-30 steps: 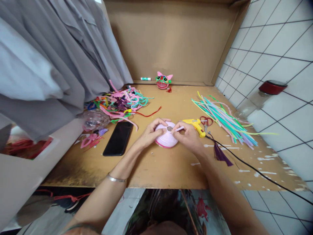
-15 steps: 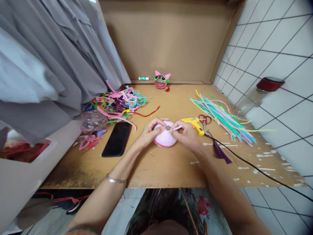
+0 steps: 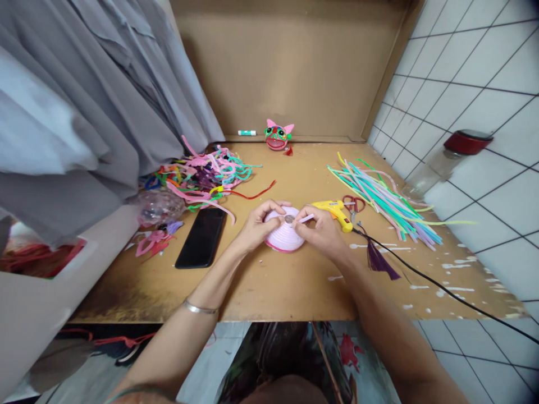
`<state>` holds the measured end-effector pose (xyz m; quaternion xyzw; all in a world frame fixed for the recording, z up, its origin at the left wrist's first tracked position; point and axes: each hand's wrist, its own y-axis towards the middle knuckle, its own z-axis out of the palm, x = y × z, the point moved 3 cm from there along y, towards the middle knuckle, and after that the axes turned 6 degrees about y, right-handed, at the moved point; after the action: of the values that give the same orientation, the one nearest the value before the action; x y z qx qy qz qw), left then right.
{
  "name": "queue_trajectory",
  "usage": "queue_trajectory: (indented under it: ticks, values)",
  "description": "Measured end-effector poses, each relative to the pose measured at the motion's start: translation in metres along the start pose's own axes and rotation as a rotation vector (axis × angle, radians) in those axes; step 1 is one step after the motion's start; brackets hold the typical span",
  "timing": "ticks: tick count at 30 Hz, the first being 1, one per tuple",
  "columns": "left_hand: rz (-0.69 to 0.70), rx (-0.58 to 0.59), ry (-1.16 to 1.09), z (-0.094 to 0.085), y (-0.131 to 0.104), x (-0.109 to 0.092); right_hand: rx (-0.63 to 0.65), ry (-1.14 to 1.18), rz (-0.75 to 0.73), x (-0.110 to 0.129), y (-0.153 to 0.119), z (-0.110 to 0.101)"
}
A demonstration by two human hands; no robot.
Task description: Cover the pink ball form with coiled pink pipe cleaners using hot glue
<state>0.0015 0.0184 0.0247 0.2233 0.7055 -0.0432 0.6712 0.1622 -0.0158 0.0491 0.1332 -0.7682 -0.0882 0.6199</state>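
Observation:
A pale lilac dome (image 3: 284,238), coiled in rings with a bright pink lower rim and a small round opening near the top, sits between my hands over the table. My left hand (image 3: 260,224) grips its left side, thumb near the opening. On the opening's right edge, my right hand (image 3: 319,227) pinches a pale lilac pipe cleaner (image 3: 305,218), whose end sticks out past the fingers. Right behind that hand lies a yellow glue gun (image 3: 334,212). Red-handled scissors (image 3: 354,205) lie beside the gun.
A black phone (image 3: 201,238) lies left, before a tangled heap of pipe cleaners (image 3: 210,171). Straight pipe cleaners (image 3: 385,202), a purple tassel (image 3: 380,261) and the glue gun's black cord (image 3: 425,280) are at right. A jar (image 3: 440,165), a pink-eared animal head (image 3: 277,136) and a glue stick (image 3: 246,133) stand farther back.
Both hands keep nearly the same hold on the dome. The free end of the pipe cleaner at my right fingers has shifted very slightly; the view has tilted a little.

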Motion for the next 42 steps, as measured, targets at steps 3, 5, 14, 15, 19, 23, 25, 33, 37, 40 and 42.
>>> queue_trajectory:
  ticks: [3,5,14,15,19,23,25,33,37,40,42]
  values:
    - [0.0,0.002,-0.001,0.0,0.001,0.002,-0.005,-0.009,-0.006,0.001,0.0,0.0]
    - [0.005,0.004,0.004,-0.001,0.001,0.003,-0.01,-0.024,-0.013,0.002,0.0,0.0]
    - [0.028,0.019,-0.006,-0.001,0.001,0.003,0.022,-0.059,-0.129,0.004,-0.001,-0.002]
    - [0.028,0.019,-0.006,-0.001,0.001,0.002,0.028,-0.068,-0.153,0.004,-0.001,-0.002]
    - [0.026,0.011,-0.014,-0.001,0.002,0.002,0.063,-0.145,-0.299,0.005,-0.003,-0.004]
    - [0.037,0.002,-0.032,-0.001,0.003,0.003,0.103,-0.281,-0.483,0.009,-0.007,-0.003]
    - [0.033,-0.002,-0.046,-0.001,0.003,0.002,0.113,-0.346,-0.55,0.011,-0.009,-0.003]
    - [0.012,0.0,-0.084,0.002,0.001,-0.004,0.118,-0.535,-0.644,0.017,-0.011,-0.004]
    - [0.028,0.012,-0.074,0.003,0.002,-0.002,0.146,-0.592,-0.648,0.019,-0.012,-0.005]
    - [0.044,0.019,-0.085,0.004,0.003,0.0,0.164,-0.609,-0.635,0.02,-0.014,-0.008]
    - [0.055,0.028,-0.095,0.005,0.004,0.003,0.181,-0.634,-0.619,0.021,-0.016,-0.011]
